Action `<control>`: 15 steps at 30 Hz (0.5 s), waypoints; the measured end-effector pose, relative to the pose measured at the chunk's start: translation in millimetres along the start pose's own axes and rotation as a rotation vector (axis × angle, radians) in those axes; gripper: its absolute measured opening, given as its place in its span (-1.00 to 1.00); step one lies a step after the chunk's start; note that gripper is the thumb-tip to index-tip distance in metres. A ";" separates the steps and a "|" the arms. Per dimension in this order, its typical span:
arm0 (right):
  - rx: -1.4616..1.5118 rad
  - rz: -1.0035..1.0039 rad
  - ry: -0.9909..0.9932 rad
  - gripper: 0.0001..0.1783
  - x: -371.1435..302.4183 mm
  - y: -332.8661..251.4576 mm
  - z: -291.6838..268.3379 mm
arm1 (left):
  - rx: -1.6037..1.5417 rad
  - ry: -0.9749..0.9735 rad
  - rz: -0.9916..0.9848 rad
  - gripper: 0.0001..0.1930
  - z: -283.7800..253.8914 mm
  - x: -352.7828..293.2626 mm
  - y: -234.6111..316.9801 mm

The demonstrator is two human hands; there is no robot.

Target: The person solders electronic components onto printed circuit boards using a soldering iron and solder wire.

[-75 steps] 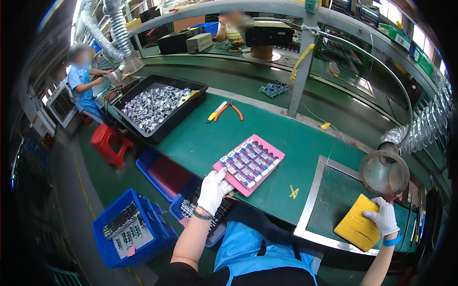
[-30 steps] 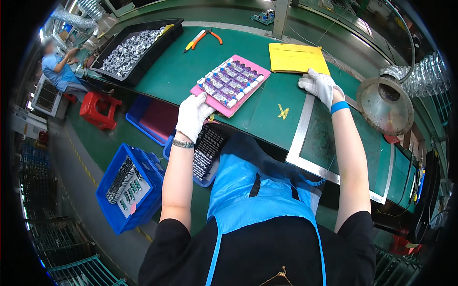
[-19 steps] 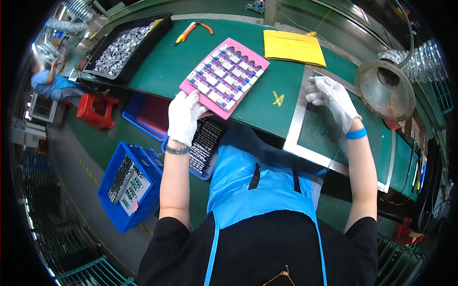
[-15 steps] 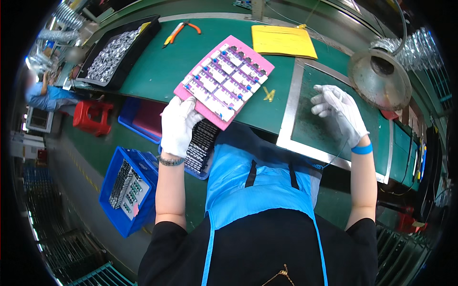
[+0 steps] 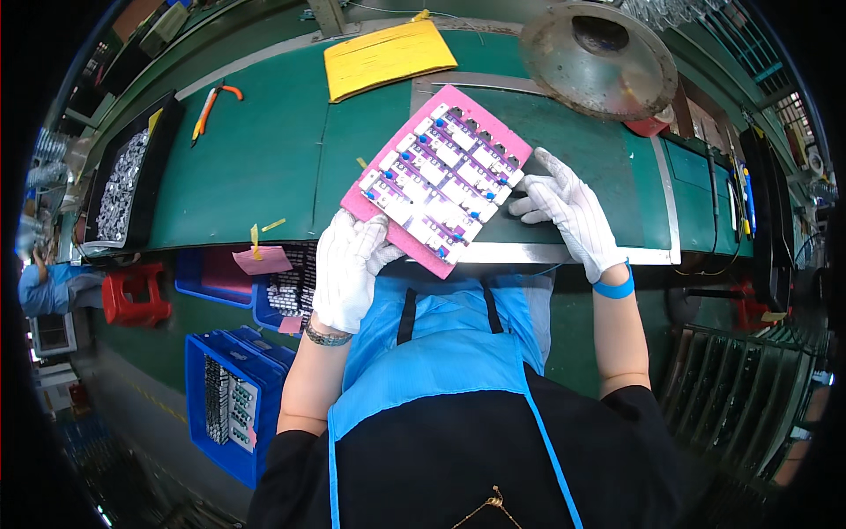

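Observation:
A pink foam sheet [image 5: 421, 253] is tilted over the front of the bench, carrying a white and purple circuit board panel [image 5: 445, 183] with blue parts and a row of dark connectors. My left hand [image 5: 348, 269], in a white glove, grips the sheet at its lower left edge, the thumb on top. At the panel's right corner is my gloved right hand [image 5: 568, 210], fingers slightly bent and apart. Its fingertips are close to the sheet's edge; whether they touch it I cannot tell. A blue band circles the right wrist.
A metal-edged plate [image 5: 608, 254] lies under the sheet. Behind are a yellow folder [image 5: 388, 60] and a metal hood [image 5: 599, 57]. Orange-handled cutters [image 5: 208, 113] and a black tray [image 5: 95, 189] of silvery parts are at left. Blue bins [image 5: 233, 463] and a red stool [image 5: 137, 295] stand below.
The view has swung to the right. The pink sheet with the panel is now over the metal-edged plate, still in my left hand, and my right hand has come close to its right edge.

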State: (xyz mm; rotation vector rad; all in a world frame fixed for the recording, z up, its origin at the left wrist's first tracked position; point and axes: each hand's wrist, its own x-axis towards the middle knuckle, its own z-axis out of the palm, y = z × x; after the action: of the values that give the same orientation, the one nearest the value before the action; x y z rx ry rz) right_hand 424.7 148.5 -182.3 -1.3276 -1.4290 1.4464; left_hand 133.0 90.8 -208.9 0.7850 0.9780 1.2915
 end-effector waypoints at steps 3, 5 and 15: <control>0.032 -0.045 -0.023 -0.10 0.2 17.6 -15.0 | -0.073 0.016 -0.004 -0.70 30.8 0.7 6.2; 0.107 -0.045 0.008 -0.10 -0.5 21.2 -13.8 | -0.097 0.031 -0.030 -0.70 40.5 3.2 1.8; 0.117 -0.069 0.117 -0.17 -5.0 20.2 -16.1 | -0.304 0.106 -0.120 -0.74 71.2 2.9 -32.3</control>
State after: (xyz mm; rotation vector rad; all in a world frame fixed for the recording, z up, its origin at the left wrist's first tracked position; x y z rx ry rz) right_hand 444.8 144.9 -198.8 -1.2567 -1.2826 1.3639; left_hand 211.1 93.1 -209.7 0.4220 0.8722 1.3477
